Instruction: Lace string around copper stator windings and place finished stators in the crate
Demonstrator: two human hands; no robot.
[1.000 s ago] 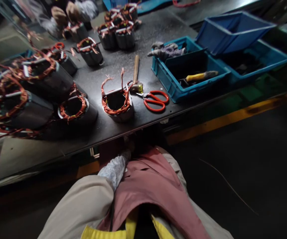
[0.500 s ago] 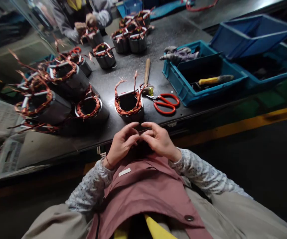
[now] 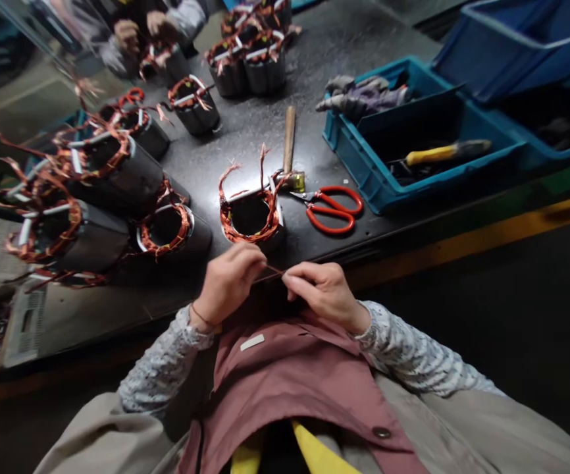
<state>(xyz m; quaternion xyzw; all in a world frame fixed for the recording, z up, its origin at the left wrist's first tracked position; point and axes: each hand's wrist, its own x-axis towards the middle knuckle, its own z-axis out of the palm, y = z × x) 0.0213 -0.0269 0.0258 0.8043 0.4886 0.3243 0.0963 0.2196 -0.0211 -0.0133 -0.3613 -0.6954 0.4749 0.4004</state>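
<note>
A thin reddish-brown strand (image 3: 274, 269) stretches across the gap between my hands; whether it is wire or string I cannot tell. My left hand (image 3: 230, 280) pinches one end with the fingers closed. At the other end, my right hand (image 3: 318, 289) grips it between thumb and forefinger. Just beyond my hands, a motor stator (image 3: 251, 220) stands upright at the table edge, its copper windings on top and two wire leads sticking up. To its right lie scissors (image 3: 334, 209) with red handles and a hammer (image 3: 289, 145) with a wooden handle.
Several more stators (image 3: 102, 227) are piled on the left, others (image 3: 265, 66) stand at the back. A teal bin (image 3: 359, 161) on the right holds gloves (image 3: 364, 97) and a yellow-handled tool (image 3: 436, 154). Across the table (image 3: 309, 85), a co-worker's hands (image 3: 139, 33) are at a stator.
My hands have moved apart, and the strand now shows between them. The fingers have closed into pinches. The view has shifted slightly.
</note>
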